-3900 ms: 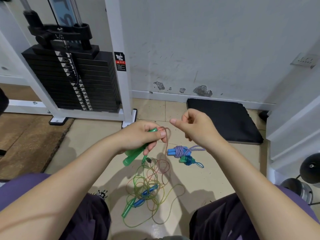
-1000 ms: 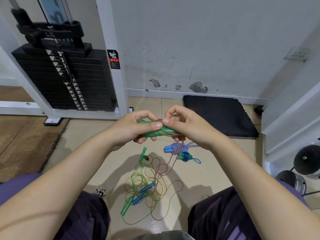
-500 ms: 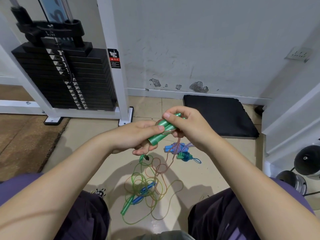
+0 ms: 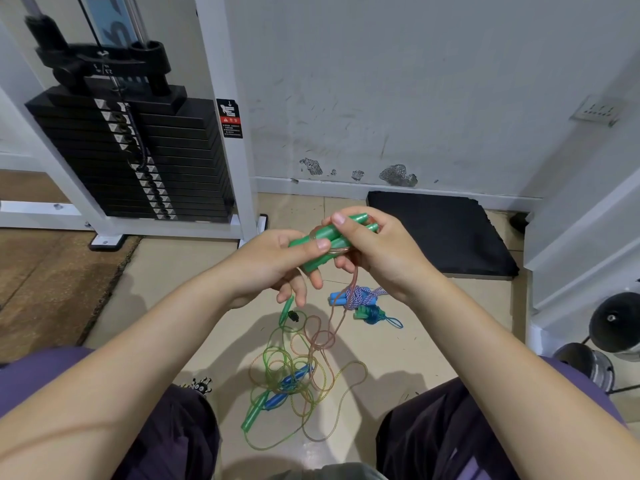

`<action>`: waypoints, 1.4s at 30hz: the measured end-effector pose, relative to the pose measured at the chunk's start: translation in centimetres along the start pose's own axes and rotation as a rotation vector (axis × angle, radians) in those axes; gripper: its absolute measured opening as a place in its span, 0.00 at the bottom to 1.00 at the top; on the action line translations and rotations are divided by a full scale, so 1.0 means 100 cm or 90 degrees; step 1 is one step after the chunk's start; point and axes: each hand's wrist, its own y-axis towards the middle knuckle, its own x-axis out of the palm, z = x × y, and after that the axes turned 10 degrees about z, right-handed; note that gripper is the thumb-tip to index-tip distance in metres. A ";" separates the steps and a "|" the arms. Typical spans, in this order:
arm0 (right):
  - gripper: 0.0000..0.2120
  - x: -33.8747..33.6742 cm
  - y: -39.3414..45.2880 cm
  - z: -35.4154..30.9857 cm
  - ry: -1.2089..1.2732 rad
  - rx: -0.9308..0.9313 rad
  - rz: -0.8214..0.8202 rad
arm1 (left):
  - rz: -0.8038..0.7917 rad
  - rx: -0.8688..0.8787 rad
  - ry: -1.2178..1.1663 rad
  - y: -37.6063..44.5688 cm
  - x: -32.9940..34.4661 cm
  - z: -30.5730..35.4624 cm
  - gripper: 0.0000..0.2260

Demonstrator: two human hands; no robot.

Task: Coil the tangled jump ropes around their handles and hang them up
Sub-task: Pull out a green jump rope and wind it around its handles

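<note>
Both hands hold a pair of green jump-rope handles [image 4: 325, 237] above the floor. My left hand [image 4: 277, 263] grips their lower ends, thumb on top. My right hand [image 4: 377, 251] grips the upper ends, with a few turns of clear pinkish rope [image 4: 341, 308] wound round the middle. That rope hangs down into a tangled pile of ropes [image 4: 298, 372] on the tiles, with green and blue handles in it. Two coiled ropes lie beyond: a blue-handled one [image 4: 353, 297] and a teal one [image 4: 372, 313].
A black weight stack [image 4: 138, 161] in a white frame stands at the back left. A black foam mat [image 4: 440, 233] lies against the wall. Dumbbell weights [image 4: 616, 327] sit at the right edge. My knees [image 4: 450, 427] flank the tangled pile.
The handles went from level to tilted, right ends up, and my right hand moved from the middle to their upper ends. The rope trails from the wound turns as before.
</note>
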 end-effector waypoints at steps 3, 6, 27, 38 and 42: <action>0.08 -0.001 0.000 0.002 -0.009 -0.003 -0.016 | -0.044 -0.017 0.019 0.001 0.000 -0.003 0.17; 0.09 -0.002 0.001 0.005 0.009 0.009 -0.027 | -0.083 -0.018 0.013 0.002 -0.002 -0.005 0.16; 0.12 0.009 -0.006 0.006 -0.286 -0.034 -0.070 | 0.245 0.185 0.091 0.007 -0.022 0.005 0.13; 0.12 -0.003 -0.004 -0.013 -0.470 -0.276 -0.010 | -0.037 0.013 0.314 0.007 -0.026 -0.005 0.12; 0.10 -0.007 -0.002 -0.013 -0.450 -0.258 -0.001 | -0.183 0.000 0.230 0.003 -0.018 0.000 0.21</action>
